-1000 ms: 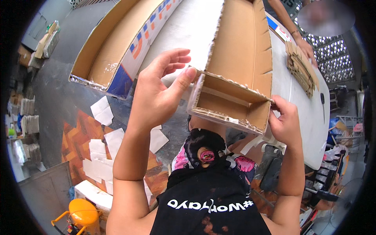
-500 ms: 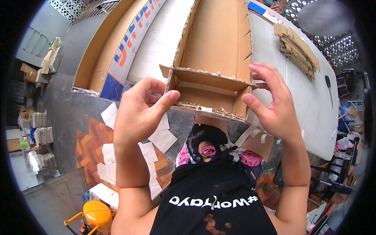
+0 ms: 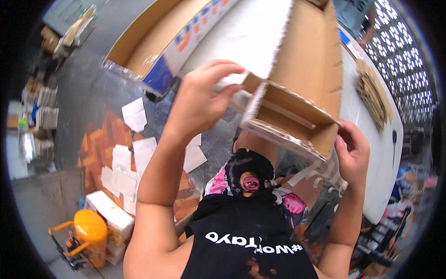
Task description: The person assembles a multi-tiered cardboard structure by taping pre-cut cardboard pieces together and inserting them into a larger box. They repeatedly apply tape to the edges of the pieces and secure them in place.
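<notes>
A long open cardboard box (image 3: pixel 306 56) reaches away from me across the table, brown inside, its near end over my lap. Across that end stands a cardboard divider (image 3: pixel 297 100), which closes off a small compartment. The divider's left tab sticks out past the side wall, and my left hand (image 3: pixel 202 100) pinches at it with thumb and fingers, slightly blurred. A whitish patch shows beside those fingers; I cannot tell what it is. My right hand (image 3: pixel 354 151) grips the near right corner of the box, thumb on the side wall.
Another long box (image 3: pixel 158 69), white and blue outside, lies to the left on the white table (image 3: pixel 371 186). Stacked cardboard pieces (image 3: pixel 374 95) and a dark-handled tool (image 3: pixel 394 139) lie at right. White sheets (image 3: pixel 123 181) and a yellow tank (image 3: pixel 90 228) are on the floor. Someone stands beyond (image 3: pixel 355 16).
The box's near end has swung right and tilted, its right corner now nearer me. My left hand has moved up and right to the divider tab; my right hand has moved down to the corner.
</notes>
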